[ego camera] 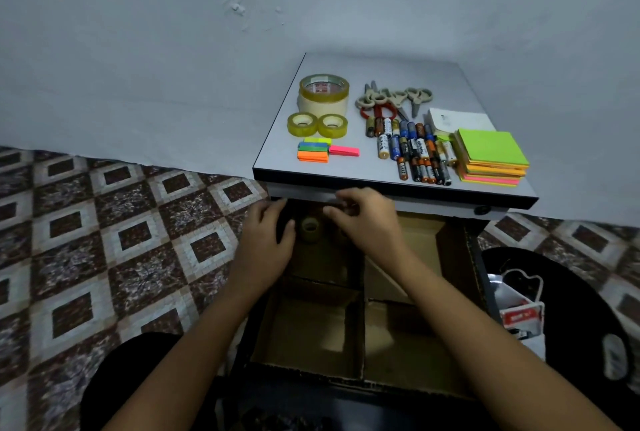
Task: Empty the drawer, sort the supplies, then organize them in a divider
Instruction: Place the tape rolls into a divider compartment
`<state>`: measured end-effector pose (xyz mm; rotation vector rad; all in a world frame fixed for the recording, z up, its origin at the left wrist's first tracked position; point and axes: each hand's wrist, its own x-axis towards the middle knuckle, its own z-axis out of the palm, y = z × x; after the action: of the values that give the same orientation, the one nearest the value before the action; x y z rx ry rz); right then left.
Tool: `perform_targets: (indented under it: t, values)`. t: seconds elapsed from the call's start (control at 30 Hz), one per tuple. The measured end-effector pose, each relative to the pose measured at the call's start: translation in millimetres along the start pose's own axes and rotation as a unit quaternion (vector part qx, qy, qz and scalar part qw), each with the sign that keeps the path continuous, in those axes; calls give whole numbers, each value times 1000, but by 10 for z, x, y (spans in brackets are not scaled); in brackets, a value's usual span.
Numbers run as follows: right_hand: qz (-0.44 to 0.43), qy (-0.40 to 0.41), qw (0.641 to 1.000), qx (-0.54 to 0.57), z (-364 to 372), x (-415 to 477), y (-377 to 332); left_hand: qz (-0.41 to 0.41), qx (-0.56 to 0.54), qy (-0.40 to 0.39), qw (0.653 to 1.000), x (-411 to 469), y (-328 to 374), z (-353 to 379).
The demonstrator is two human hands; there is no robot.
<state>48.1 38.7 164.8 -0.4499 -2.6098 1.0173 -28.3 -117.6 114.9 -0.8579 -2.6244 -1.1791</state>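
Below the table [367, 169], in the open drawer [476, 250], we seem to be filling the cardboard divider [360, 323], our left hand [268, 240] and right hand [367, 223] flanking 1 tape roll [309, 228] in its far-left compartment, grips we cannot tell; fetching the other rolls [323, 98] next means clearing the table's overhanging edge, while 2 near compartments lie open.

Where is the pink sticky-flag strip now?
Head view: the pink sticky-flag strip lies on the left half of the grey tabletop, right of the multicoloured flag stack, nearer than the small yellow tape rolls.
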Motion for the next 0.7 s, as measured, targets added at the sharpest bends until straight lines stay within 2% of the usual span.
perform_targets:
  t: [0.07, 0.17, 0.37, 0.53, 0.7]
  values:
    - [-7, 16, 1000, 11, -200, 93, -129, 42, 5, 50, 998, 231, 135, -133]
    - [-26, 51, 998, -3, -399, 326, -279, 60, 9, 62, 996, 664, 289, -277]
    - [-4, 43, 996, -83, -498, 1005, -321, -7, 62, -56, 997, 1524, 344, -355]
    - [24, 24, 991, -129, -417, 1403, -267, -85, 61, -138, 985, 1856, 382, -297]
    - [40, -31, 980, -192, -306, 1538, -230, -88, 76, -173, 978, 1927, 429, -258]
